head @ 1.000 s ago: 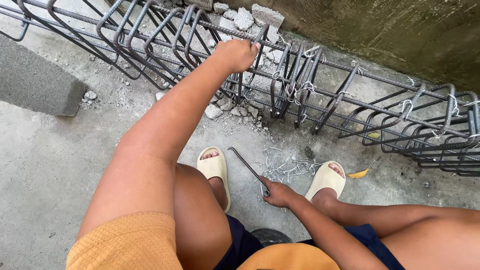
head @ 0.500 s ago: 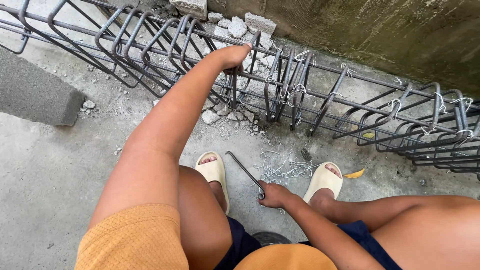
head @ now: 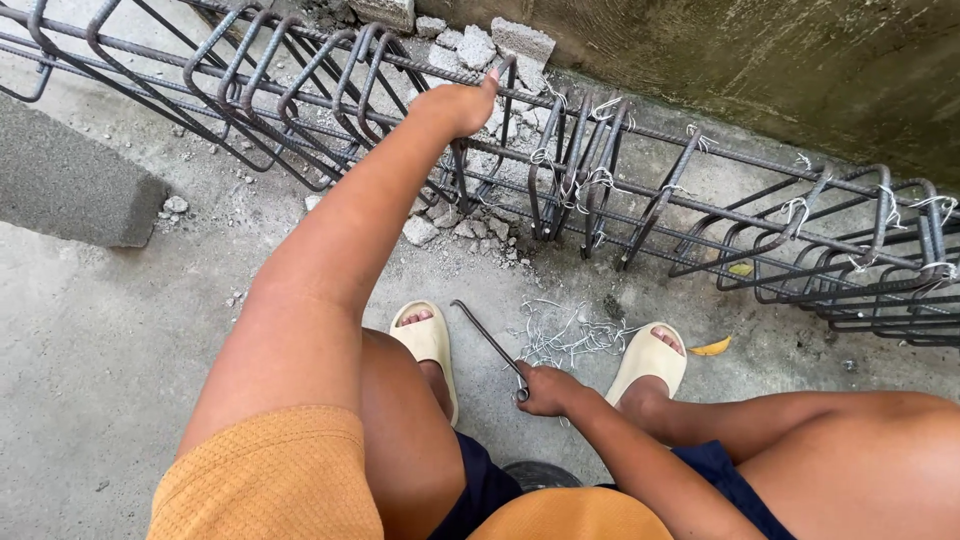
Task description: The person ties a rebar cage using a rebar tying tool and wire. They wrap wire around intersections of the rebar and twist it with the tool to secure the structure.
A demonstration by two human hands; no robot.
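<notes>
The long rebar cage (head: 620, 190) lies on the concrete floor (head: 110, 340) beside a wall, and everything else sits on the near side of it. Its stirrups are bunched unevenly, some already bound with pale wire ties. The left hand (head: 458, 103) reaches onto the cage's top bar, fingers curled over it beside a loose stirrup (head: 505, 110). It looks like the stirrup-spacing step, with the binding to follow. Just short of the cage, between two sandalled feet, the right hand (head: 545, 388) is closed around the handle of a hooked tying tool (head: 487, 337), its tip pointing toward the cage. Cut tie wires (head: 570, 335) lie scattered beside the tool.
</notes>
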